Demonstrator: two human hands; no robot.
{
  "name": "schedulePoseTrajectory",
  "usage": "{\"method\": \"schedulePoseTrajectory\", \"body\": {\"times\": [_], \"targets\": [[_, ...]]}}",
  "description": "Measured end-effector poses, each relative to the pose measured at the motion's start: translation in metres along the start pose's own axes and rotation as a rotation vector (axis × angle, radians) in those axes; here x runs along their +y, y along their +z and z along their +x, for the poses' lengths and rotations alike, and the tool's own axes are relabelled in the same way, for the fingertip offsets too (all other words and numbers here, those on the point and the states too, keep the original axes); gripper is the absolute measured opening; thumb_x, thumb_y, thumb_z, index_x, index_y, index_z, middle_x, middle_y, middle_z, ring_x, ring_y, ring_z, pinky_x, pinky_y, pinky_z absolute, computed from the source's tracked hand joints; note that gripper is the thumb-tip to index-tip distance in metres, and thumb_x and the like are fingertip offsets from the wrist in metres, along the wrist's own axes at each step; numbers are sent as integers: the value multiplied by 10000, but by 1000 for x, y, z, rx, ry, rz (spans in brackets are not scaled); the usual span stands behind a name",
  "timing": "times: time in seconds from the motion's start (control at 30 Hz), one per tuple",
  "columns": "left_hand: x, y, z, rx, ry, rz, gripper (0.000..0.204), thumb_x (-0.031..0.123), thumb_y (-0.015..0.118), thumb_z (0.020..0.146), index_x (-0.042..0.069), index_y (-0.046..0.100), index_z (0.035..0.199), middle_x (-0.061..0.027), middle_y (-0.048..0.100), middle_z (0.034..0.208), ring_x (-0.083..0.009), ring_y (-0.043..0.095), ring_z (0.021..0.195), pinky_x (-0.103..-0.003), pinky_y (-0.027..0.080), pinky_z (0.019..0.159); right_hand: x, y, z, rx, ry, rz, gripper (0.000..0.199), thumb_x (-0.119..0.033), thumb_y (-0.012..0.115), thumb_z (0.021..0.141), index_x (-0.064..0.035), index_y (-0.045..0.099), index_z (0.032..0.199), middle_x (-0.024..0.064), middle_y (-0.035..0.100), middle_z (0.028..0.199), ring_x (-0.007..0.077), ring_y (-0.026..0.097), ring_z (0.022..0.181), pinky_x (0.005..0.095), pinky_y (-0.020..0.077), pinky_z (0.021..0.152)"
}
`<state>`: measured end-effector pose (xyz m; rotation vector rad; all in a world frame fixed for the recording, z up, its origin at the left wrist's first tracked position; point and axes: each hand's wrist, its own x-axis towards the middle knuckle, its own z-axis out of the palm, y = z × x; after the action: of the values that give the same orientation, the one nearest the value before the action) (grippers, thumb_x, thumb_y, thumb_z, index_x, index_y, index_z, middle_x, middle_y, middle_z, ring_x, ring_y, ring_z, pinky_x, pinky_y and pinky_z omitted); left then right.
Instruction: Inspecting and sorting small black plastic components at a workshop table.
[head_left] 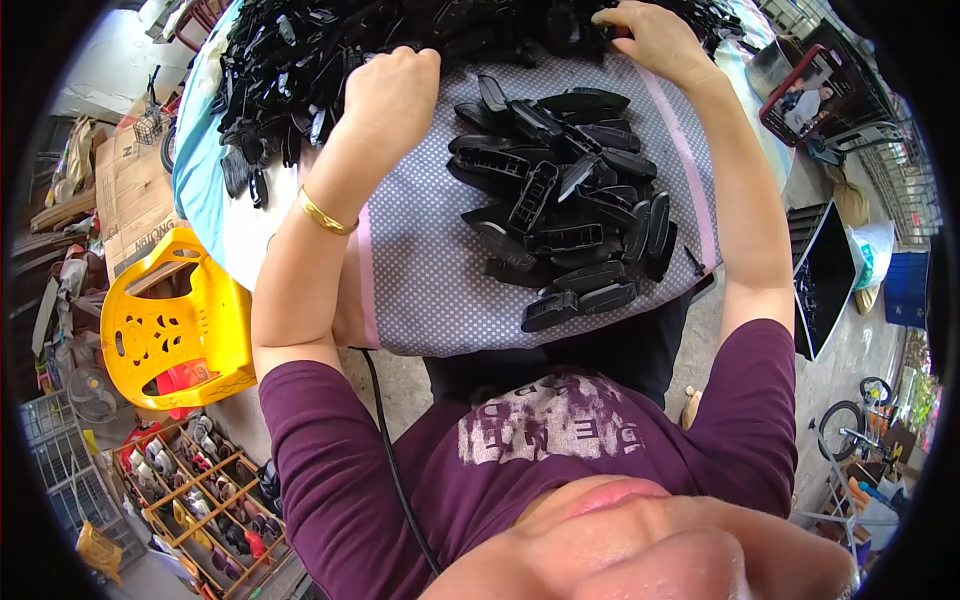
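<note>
My left hand (393,88) is closed at the near edge of a big heap of black plastic parts (290,75); its fingertips are turned away, so what they hold is hidden. At the heap's right side my right hand (657,42) has its fingers curled together against the black pieces. Whether one of them is in its grip I cannot make out. Nearer to me, between my forearms, a smaller pile of long, rounded black plastic casings (540,190) lies loosely stacked on a grey dotted cloth (410,290) with pink stripes.
A yellow plastic chair (225,330) stands at the left, near a wooden shoe rack (200,500). To the right are an open black box (825,280) and a dark red-rimmed crate (795,95). A black cable (385,430) hangs beside my left arm.
</note>
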<state>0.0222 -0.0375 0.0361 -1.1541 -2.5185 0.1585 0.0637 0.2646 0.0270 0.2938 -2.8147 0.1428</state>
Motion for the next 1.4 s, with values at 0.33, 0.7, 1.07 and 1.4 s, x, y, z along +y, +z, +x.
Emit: {"method": "schedulePoseTrajectory", "body": {"times": [0.33,0.7,1.07,1.4], "targets": [[-5,-18,12,32,-128,-704,261,53,568,780,-6,565,1035,-168,618,874,-238,600,821,-362,491,754,-8,-32,-6,69,-84,204,183,-137,670,708,-24,633,847,114,628,796,227,618,727,324,489,659],[29,-16,17,113,-184,-1713,534,-100,640,723,17,440,1205,-50,567,918,-116,567,835,-235,478,749,-109,-16,-5,151,156,1215,139,-58,557,889,14,607,996,7,603,767,63,548,650,206,455,568],[29,5,16,197,-266,-2256,360,-89,596,808,10,576,1154,-59,625,1009,-114,598,838,-228,499,749,-119,-17,-9,259,247,1234,161,-102,580,887,11,639,985,2,626,757,48,536,598,183,439,517],[38,-3,14,338,-318,-2189,334,-77,585,824,8,589,1146,-97,637,1043,-143,623,877,-236,515,758,-129,-22,-12,509,11,797,149,-83,636,815,11,635,931,122,635,801,178,597,636,273,476,577]]}}
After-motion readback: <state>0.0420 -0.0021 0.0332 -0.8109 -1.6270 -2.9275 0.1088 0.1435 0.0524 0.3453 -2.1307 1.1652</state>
